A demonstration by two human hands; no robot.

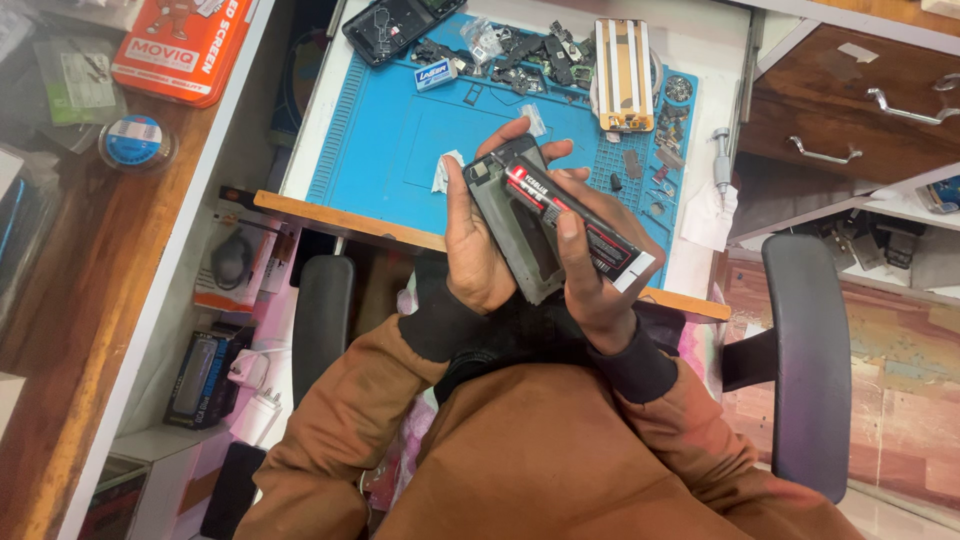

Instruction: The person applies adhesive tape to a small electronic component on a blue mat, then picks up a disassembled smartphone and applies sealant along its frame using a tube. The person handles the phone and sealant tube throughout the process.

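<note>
**Glue Tube Meets Phone Frame at the Repair Bench**

Above a blue work mat (400, 140), the left hand (478, 245) cradles a grey phone frame (520, 235), fingers curled round its edge. The right hand (590, 265) pinches a black-and-red adhesive tube (575, 222), nozzle at the frame's top corner. Gluing appears underway; a steady, thin bead seems needed.

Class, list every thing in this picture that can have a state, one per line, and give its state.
Left hand: holds the grey phone frame, tilted.
Right hand: grips the black-and-red glue tube, nozzle on the frame.
Brown wooden drawer: pulled out.
Blue work mat: lies flat, parts scattered along its far edge.
</note>
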